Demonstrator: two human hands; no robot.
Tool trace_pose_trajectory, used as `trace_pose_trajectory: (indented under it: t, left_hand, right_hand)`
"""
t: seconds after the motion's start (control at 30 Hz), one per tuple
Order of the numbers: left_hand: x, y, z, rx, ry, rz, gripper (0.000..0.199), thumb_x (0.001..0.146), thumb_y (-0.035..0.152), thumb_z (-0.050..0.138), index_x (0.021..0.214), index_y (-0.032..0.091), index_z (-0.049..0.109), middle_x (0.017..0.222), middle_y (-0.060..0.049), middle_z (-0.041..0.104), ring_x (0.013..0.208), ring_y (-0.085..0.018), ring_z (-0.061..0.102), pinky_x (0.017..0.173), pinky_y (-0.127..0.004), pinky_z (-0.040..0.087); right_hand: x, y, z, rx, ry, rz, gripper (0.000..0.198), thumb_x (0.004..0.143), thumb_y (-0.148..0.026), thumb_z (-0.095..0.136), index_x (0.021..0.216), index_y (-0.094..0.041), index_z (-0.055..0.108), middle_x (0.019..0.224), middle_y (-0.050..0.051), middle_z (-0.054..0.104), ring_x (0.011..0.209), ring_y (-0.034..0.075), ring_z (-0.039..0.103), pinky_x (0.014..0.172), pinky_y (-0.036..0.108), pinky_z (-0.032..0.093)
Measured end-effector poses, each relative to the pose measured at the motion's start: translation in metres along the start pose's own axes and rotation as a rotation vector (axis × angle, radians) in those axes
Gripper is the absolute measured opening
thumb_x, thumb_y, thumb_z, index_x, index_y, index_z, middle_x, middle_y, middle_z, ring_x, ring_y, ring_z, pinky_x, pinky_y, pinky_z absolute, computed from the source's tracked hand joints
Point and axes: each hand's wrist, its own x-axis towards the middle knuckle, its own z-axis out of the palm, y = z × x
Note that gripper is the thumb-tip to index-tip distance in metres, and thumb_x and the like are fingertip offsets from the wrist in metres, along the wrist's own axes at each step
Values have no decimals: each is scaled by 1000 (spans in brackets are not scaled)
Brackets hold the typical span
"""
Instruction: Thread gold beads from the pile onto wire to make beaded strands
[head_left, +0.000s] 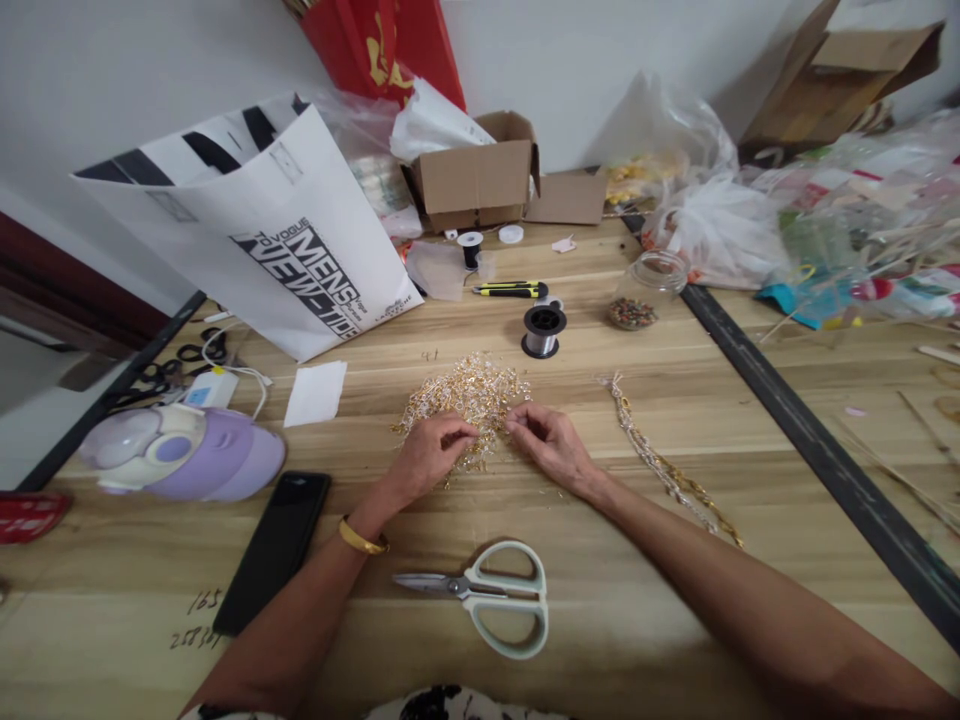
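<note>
A loose pile of small gold and clear beads or links (469, 385) lies in the middle of the wooden table. My left hand (433, 452) is at the pile's near left edge, thumb and forefinger pinched together. Opposite it, my right hand (551, 442) pinches at the pile's right side. Whatever sits between the fingertips of either hand is too small to make out. To the right lie gold and silver beaded strands (664, 455). White-handled scissors (487, 590) rest on the table close to me, blades pointing left.
Beyond the pile stand a wire spool (542, 332), a yellow-black utility knife (510, 289) and a jar of beads (641, 295). A phone (277, 550), a purple bottle (202, 455) and a white bag (277, 240) occupy the left. Plastic bags (720, 225) crowd the right.
</note>
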Motion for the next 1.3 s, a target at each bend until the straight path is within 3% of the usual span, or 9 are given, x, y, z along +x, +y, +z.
trace_pose_trajectory:
  t: [0.3,0.63,1.3]
  left_hand:
    - [-1,2,0,-65,20,-71,10,77,12,60,80,15,70,81,-5,72,73,-14,64,69,-24,49]
    - [-2,-1,2,-37,15,-53,7,77,15,62,76,15,69,74,-3,70,68,-13,62,65,-24,47]
    - [-1,0,2,-14,27,33,9,76,11,59,73,15,66,73,-4,66,71,-14,59,68,-25,46]
  right_hand:
    - [-1,1,1,103,-3,66,24,85,-39,54,79,-16,57,58,-3,49,52,10,41,47,21,32]
    - [2,3,0,343,-61,166,32,83,-48,56,83,-16,54,62,2,64,53,11,56,50,21,43]
    - [3,2,-1,352,-88,176,35,84,-52,54,83,-17,51,66,3,68,56,14,64,52,23,49]
